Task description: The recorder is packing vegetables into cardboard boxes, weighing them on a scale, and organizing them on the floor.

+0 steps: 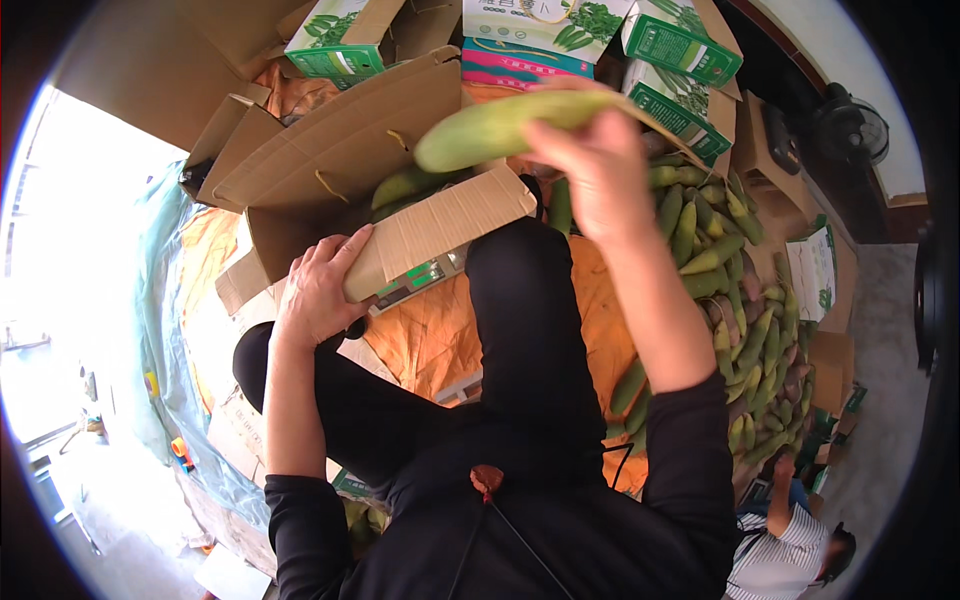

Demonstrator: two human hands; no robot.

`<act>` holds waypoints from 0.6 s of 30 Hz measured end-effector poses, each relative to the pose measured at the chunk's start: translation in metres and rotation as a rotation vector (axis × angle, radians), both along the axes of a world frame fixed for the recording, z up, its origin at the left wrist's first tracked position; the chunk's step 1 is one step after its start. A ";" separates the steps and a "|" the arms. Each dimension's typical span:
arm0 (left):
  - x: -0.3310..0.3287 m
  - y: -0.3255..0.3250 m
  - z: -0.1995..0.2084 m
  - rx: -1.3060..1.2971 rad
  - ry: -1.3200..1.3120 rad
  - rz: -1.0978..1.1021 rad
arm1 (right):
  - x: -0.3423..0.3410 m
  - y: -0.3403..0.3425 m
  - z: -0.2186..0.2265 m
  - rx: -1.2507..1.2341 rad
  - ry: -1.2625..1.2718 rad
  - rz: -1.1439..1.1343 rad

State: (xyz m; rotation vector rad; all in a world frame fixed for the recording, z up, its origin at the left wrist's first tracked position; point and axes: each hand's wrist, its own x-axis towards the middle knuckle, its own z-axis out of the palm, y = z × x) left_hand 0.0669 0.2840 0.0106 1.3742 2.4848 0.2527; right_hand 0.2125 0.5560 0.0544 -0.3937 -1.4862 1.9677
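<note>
My right hand (pixel 600 170), slightly blurred, is closed around a long green radish (pixel 490 128) and holds it above an open cardboard box (pixel 290 235). Another green radish (pixel 405 185) lies inside the box, partly hidden by the near flap (pixel 440 235). My left hand (pixel 318 285) grips the left end of that flap, its fingers over the edge. Beneath the flap shows part of a digital scale (pixel 425 280) with a lit green display; whether the box rests on it is hidden.
To the right lies a large heap of green radishes (pixel 710 258) on an orange sheet (pixel 425 340). Printed green-and-white cartons (pixel 680 45) stand at the back. A black fan (pixel 850 125) is at the far right. Another person (pixel 785 555) sits low at the lower right, one arm toward the heap.
</note>
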 end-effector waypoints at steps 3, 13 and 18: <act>0.000 0.004 -0.002 0.005 -0.002 -0.018 | -0.059 -0.034 -0.032 -0.094 -0.121 0.091; 0.000 0.007 -0.006 -0.009 0.012 -0.013 | -0.019 0.024 -0.065 0.057 -0.307 0.115; 0.000 0.007 -0.006 0.015 -0.046 0.003 | 0.099 0.073 -0.151 0.140 -0.631 -0.142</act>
